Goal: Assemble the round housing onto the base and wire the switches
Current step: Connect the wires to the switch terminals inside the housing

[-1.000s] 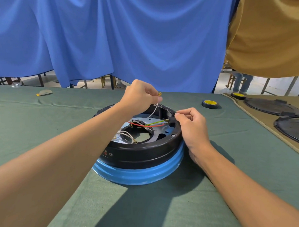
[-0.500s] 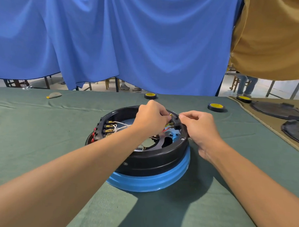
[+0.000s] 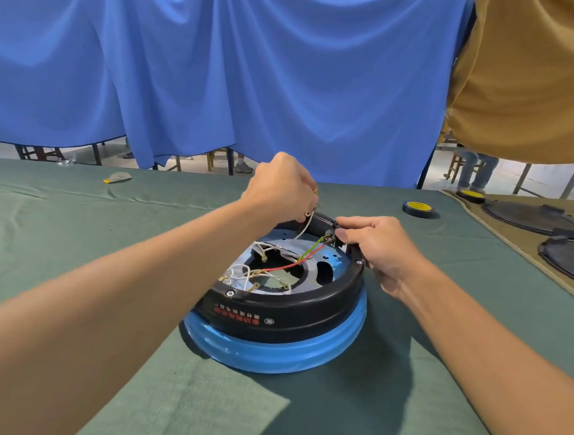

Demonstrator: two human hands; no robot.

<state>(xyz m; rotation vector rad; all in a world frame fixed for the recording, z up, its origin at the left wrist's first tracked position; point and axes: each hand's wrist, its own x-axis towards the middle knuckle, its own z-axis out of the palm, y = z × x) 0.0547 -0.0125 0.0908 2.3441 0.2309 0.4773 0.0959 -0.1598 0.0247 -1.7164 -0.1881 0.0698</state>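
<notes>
1. The white wire (image 3: pixel 303 230) runs upward from the far rim of the black housing (image 3: pixel 291 313), which sits on the blue base (image 3: pixel 273 353).
2. The left hand (image 3: pixel 280 190) pinches the wire's top end, just up and left of the switch (image 3: pixel 329 237).
3. The right hand (image 3: pixel 381 246), nearer, seems to pinch that switch.

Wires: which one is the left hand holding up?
The white wire, pinched in the left hand; the red wire and green wire run to the housing the right hand grips.
</notes>
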